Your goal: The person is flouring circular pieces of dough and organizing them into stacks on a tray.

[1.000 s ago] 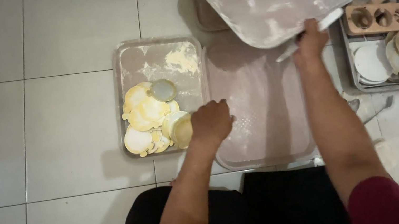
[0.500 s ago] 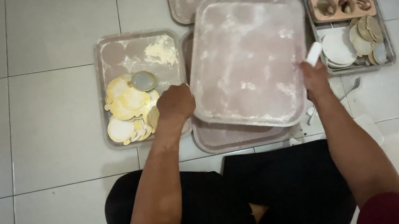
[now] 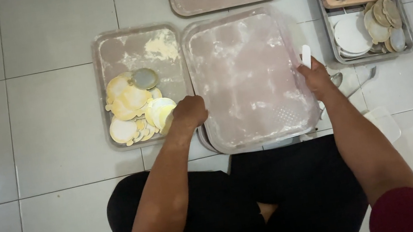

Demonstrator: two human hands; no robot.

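Both hands, left hand [image 3: 190, 112] and right hand [image 3: 315, 75], have fingers curled tight on the edges of the floury pink tray [image 3: 250, 78], sitting on another tray, so it could slide and bump the dough circles [image 3: 136, 108] left of it.

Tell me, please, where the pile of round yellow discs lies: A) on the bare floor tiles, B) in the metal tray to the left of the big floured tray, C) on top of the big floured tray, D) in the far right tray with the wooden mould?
B: the yellow discs lie in the metal tray just left of the big floured tray, beside the left hand.
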